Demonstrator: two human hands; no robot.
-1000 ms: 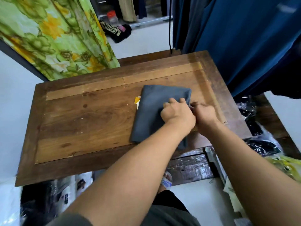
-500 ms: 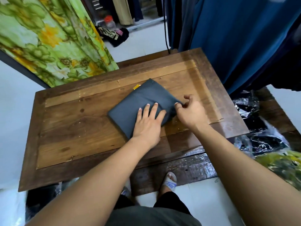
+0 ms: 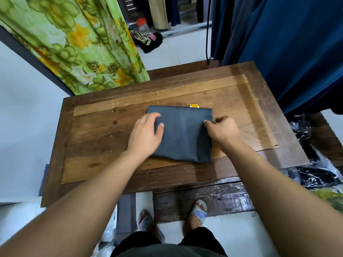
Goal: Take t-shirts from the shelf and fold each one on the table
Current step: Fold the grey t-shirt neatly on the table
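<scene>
The wooden surface [image 3: 104, 145], a worn plank top with a paler inset panel and scuffed, glossy patches, took up most of the view and gave the cloth a flat bed to be squared on. At its centre, a little toward one o'clock, lay the t-shirt [image 3: 182, 134], a soft, matte slate-grey knit already folded into a neat rectangle with crisp far edges and a rounder, bulkier fold at six o'clock. The left hand [image 3: 144, 134] rested at the shirt's nine o'clock edge, its grip spread and relaxed with fingertips on the cloth, probably to steady the packet. The right hand [image 3: 221, 129], at three o'clock, had its grip pinching the shirt's edge, likely to tug that side straight. A small yellow tag [image 3: 194, 105] peeped out at twelve o'clock.
</scene>
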